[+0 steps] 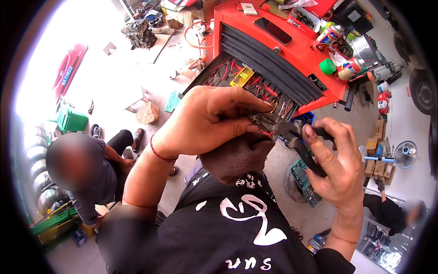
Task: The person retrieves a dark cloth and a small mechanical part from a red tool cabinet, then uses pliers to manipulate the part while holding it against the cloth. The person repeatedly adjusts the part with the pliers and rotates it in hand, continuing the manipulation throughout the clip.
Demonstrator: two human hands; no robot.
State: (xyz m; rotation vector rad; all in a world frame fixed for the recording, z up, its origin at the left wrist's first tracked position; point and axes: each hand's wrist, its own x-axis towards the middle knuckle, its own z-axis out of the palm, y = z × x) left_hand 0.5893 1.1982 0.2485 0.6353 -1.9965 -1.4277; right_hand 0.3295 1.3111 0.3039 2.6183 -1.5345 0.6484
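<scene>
My left hand (pixel 205 121) is closed around a brown cloth (pixel 239 157) that hangs below its fingers. Its thumb and fingertips pinch at the grey metal jaws of a pair of pliers (pixel 301 153). What sits between those fingertips and the jaws is partly hidden, so I cannot tell whether a separate small piece is there. The pliers' black handles are in my right hand (pixel 337 164), spread apart between thumb and fingers. Both hands are raised in front of my chest, near an opened drawer (pixel 214 68) of pliers and other hand tools.
Ahead stands a red tool cabinet (pixel 292 57) bearing a phone (pixel 273 31), spray cans (pixel 326 37) and a green cap (pixel 327 66). One person (pixel 86 169) sits at left; another (pixel 392 210) is at far right. A green tool case (pixel 305 182) lies below my right hand, and a fan (pixel 405 154) stands beyond.
</scene>
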